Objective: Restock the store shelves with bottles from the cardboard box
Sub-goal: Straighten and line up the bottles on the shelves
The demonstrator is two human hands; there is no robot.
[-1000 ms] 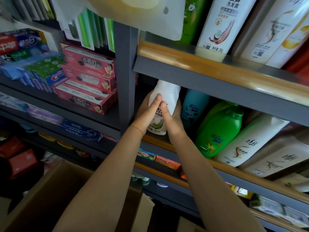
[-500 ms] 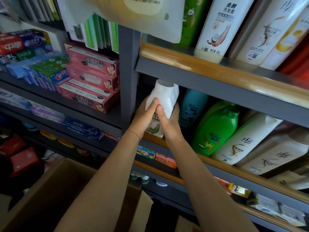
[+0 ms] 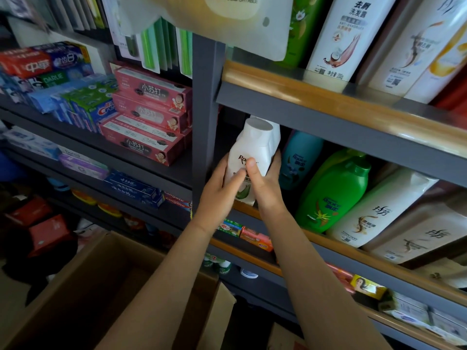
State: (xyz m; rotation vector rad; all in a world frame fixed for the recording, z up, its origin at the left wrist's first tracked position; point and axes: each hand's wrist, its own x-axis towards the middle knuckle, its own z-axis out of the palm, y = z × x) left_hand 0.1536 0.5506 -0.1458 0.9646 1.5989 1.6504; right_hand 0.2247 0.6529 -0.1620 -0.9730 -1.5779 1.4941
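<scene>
Both bare forearms reach up and forward, close together. The left hand (image 3: 222, 186) and right hand (image 3: 265, 184) curl inward, thumbs nearly meeting, gripping.

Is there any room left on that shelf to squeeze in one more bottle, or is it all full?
It's crowded. Both hands, left hand and right hand, grip the white bottle in the only gap, between the grey post and the teal bottle. Rightward, the green bottle and white shampoo bottle lean packed together. The cardboard box below shows bare room.
</scene>
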